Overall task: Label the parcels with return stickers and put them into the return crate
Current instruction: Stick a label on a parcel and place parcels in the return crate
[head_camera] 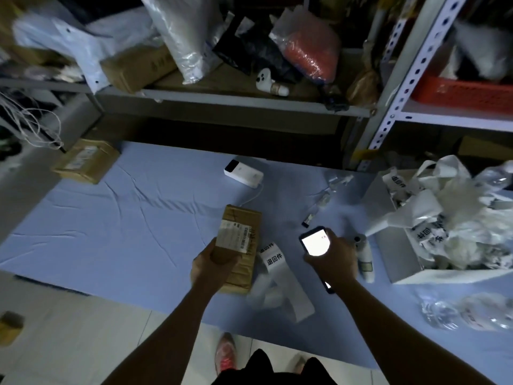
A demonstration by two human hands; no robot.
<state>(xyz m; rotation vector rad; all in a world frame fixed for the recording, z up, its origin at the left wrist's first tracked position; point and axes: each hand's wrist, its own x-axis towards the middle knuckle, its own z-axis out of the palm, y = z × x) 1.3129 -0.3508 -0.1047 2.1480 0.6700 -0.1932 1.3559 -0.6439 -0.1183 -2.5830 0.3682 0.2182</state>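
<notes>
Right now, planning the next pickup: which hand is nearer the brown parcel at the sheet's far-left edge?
Left. The left hand sits down-right of that parcel; the right hand, holding a phone, is farther right.

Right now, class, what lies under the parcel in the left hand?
A sticker strip emerges at the right edge of the parcel, over the blue sheet; the parcel covers its start.

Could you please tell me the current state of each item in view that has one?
Parcel: held in left hand, shipping label up.
Phone: held in right hand, screen lit.
Sticker strip: lying unrolled on blue sheet.
Power bank: cable plugged in.
Second parcel: lying at sheet's far-left edge.
White box: open, full of crumpled strips.
</notes>
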